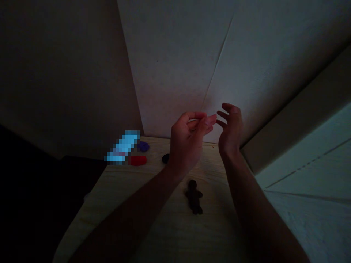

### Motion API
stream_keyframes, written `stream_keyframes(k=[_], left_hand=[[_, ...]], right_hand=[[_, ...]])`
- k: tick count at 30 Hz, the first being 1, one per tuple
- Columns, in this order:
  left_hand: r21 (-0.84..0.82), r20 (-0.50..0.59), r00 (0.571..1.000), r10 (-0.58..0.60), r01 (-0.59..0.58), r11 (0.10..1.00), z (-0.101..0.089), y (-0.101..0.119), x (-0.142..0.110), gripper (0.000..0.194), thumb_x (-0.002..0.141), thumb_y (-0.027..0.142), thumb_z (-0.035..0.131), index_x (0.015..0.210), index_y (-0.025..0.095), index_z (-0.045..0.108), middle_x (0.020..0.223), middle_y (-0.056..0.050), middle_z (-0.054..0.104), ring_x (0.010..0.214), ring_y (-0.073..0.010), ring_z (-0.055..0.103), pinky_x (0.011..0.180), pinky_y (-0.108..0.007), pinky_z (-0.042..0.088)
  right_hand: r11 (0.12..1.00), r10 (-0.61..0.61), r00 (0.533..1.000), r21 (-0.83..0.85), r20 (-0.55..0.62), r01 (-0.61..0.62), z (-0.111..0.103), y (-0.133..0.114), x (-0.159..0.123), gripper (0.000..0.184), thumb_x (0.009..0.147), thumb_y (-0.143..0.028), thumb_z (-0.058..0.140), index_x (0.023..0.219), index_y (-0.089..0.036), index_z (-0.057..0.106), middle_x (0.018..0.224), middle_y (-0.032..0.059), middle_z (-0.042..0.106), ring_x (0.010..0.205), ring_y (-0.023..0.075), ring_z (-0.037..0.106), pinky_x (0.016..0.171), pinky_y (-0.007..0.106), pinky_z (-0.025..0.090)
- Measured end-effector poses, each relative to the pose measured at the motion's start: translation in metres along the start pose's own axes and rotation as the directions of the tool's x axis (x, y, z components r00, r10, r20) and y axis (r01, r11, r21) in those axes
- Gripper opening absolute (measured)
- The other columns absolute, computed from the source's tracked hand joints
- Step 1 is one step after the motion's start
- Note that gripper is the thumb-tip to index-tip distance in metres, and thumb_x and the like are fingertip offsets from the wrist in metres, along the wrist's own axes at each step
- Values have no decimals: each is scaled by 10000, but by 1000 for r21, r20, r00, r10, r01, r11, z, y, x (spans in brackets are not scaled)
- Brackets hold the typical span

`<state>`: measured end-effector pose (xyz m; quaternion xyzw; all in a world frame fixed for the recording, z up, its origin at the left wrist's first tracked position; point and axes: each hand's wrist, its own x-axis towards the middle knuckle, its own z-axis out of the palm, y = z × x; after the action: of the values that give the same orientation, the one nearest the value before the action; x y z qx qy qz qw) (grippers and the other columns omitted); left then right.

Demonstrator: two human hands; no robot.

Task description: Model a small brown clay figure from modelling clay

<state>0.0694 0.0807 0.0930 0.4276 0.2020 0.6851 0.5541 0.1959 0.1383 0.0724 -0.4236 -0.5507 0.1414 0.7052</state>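
My left hand (188, 140) is raised above the wooden table top, its thumb pressed against partly bent fingers that point right. Whatever may lie between them is hidden or too small to make out. Close by on the right, my right hand (231, 128) is held up with its fingers apart and nothing visible in it. Below the hands, a dark brown doll-like figure (193, 197) lies flat, with a round head, stubby arms and legs. A black lump (165, 158) shows partly from behind my left hand.
Left on the wooden table (123, 186) lie a red rounded bar (138, 160), a purple lump (143, 146) and a bright pixelated rectangle (124, 146). A pale wall (175, 69) stands behind, and a white panel (307, 157) borders the right side. The light is dim.
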Motion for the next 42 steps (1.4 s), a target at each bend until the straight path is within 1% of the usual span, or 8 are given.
stream_keyframes(k=[3, 7, 13, 18, 25, 29, 37, 42], left_hand=[[-19, -21, 1000, 7, -7, 1000, -3, 6, 5, 246, 845, 360, 845, 859, 184, 674, 847, -54, 813, 880, -216, 796, 883, -368, 619], [-2, -55, 998, 0, 0, 1000, -8, 4, 11, 176, 835, 330, 845, 819, 186, 746, 764, -17, 772, 719, -149, 733, 758, -304, 601], [-36, -12, 1000, -21, 20, 999, -13, 1, 13, 121, 832, 305, 843, 847, 189, 812, 780, -17, 781, 710, -128, 705, 767, -291, 587], [-95, 12, 998, -61, 62, 994, -14, 8, 13, 186, 780, 237, 887, 938, 188, 803, 923, -50, 833, 862, -186, 779, 859, -331, 615], [-61, 75, 989, -125, 129, 990, -11, 27, 9, 199, 838, 95, 758, 1012, 186, 729, 852, -44, 823, 948, -247, 802, 968, -431, 609], [-15, 112, 985, -132, 135, 991, -12, 32, 9, 210, 859, 96, 732, 1048, 185, 709, 799, -41, 808, 895, -255, 804, 927, -445, 629], [75, 136, 980, -147, 138, 988, -14, 33, 11, 167, 925, 252, 726, 1060, 158, 700, 811, -47, 792, 797, -210, 783, 761, -335, 640], [146, 127, 978, -164, 145, 979, -15, 30, 13, 181, 916, 317, 731, 1008, 162, 720, 856, -55, 793, 800, -191, 762, 706, -285, 605]], right_hand=[[964, 163, 984, 198, 73, -175, 2, -6, 3, 437, 996, -600, 440, 1071, -230, 660, 1206, 122, 723, 974, 248, 736, 792, 410, 591], [934, 174, 955, 268, 238, -237, -2, -27, 4, 388, 980, -585, 497, 995, -251, 693, 1042, 86, 778, 886, 228, 753, 766, 378, 605], [959, 74, 931, 229, 356, -164, -12, -65, -5, 225, 982, -439, 620, 947, -253, 743, 1001, 44, 771, 881, 206, 748, 800, 356, 615], [977, -6, 928, 201, 374, -75, -17, -79, -9, 72, 921, -324, 773, 957, -266, 797, 928, 2, 779, 840, 172, 738, 799, 318, 624], [996, -42, 897, 92, 440, 2, -19, -84, -9, 133, 880, -320, 827, 1007, -284, 837, 985, 16, 820, 872, 205, 777, 812, 384, 680], [994, -107, 875, 70, 472, 84, -21, -81, -10, 149, 891, -330, 819, 1036, -308, 837, 1024, 12, 814, 893, 202, 777, 838, 382, 677], [997, -83, 889, 36, 449, 75, -21, -82, -10, 133, 872, -357, 837, 935, -243, 810, 863, 2, 810, 760, 179, 766, 736, 324, 656], [995, -96, 911, 24, 402, 94, -20, -80, -9, 171, 819, -322, 882, 866, -229, 747, 837, -7, 763, 756, 167, 735, 747, 323, 643]])
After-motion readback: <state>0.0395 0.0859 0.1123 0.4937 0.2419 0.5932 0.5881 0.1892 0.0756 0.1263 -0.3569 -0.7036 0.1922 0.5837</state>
